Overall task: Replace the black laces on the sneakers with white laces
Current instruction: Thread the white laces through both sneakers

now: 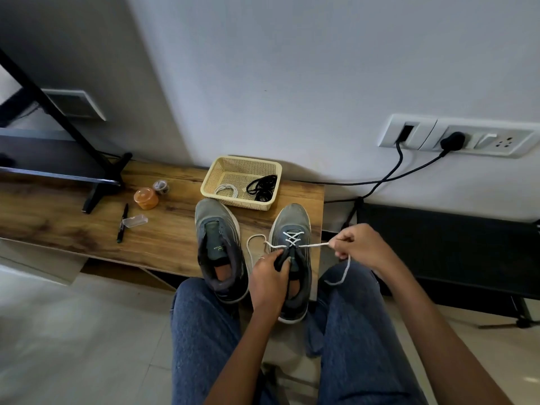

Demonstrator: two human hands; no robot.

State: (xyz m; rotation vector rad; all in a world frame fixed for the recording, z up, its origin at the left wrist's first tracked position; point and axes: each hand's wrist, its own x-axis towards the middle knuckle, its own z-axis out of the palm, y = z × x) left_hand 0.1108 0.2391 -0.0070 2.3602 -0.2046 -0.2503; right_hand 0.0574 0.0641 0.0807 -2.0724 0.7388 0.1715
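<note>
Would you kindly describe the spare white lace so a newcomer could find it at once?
Look at the wooden bench against the wall; behind the two sneakers stands a cream mesh basket. The spare white lace is coiled in the basket's left half, pale beside the black laces bundled on the right.

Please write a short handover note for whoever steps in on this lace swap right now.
Left hand grips the tongue of the right sneaker. Right hand pinches its white lace, pulled taut sideways.
Done: black laces off both shoes, lying in the basket; right sneaker's lower eyelets crossed.
Left: finish lacing it, then lace the bare left sneaker with the spare white lace in the basket.
</note>
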